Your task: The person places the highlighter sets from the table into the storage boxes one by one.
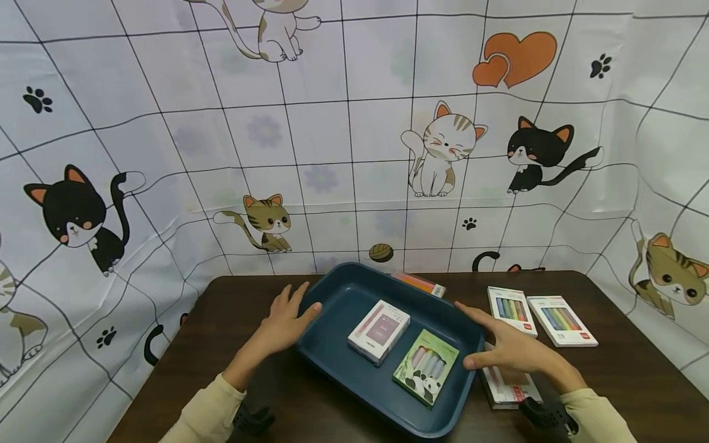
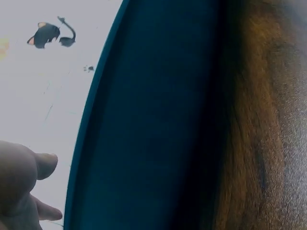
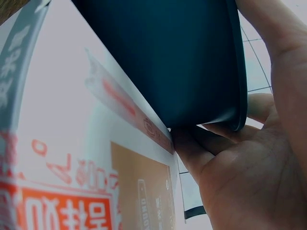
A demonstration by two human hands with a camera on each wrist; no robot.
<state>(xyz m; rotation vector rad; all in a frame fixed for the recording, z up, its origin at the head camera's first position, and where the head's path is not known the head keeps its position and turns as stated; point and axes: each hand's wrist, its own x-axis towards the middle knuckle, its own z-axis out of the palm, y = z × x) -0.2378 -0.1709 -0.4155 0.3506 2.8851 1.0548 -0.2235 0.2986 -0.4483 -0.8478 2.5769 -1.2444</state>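
We see dark wood-grain surface; behind it, white backdrop with dark grid lines. On backdrop we spot black-and-white cat at left, smiling white cat right of middle, orange hearts above, striped yarn ball low near middle.

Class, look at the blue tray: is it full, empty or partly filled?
Partly filled: in the head view, the tray holds a white box and a green box, with bare floor around them.
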